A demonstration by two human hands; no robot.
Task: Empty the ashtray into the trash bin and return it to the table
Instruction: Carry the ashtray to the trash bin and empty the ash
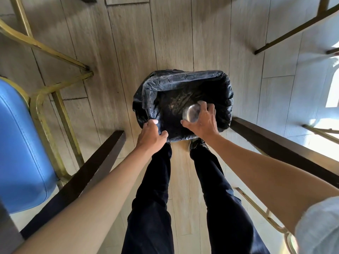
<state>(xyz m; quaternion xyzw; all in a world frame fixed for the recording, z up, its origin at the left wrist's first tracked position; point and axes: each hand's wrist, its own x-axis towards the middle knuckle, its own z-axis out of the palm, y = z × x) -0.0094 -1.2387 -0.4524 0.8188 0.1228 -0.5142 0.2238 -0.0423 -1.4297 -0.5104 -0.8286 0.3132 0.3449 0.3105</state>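
A trash bin (pixel 185 77) lined with a black plastic bag stands on the wooden floor in front of my feet. My right hand (pixel 203 120) holds a round, shiny metal ashtray (pixel 190 111) tipped on its side over the bin's opening, its hollow facing left. My left hand (pixel 151 133) grips the near left edge of the bag at the bin's rim. The bin's inside is dark, with small specks on the bag; the ashtray's contents cannot be made out.
A blue padded chair (pixel 20 143) with a gold metal frame (pixel 55 99) stands at the left. Dark wooden table legs (pixel 95 167) (pixel 286 149) slant on both sides of my legs. More chair legs (pixel 293 32) are at the upper right.
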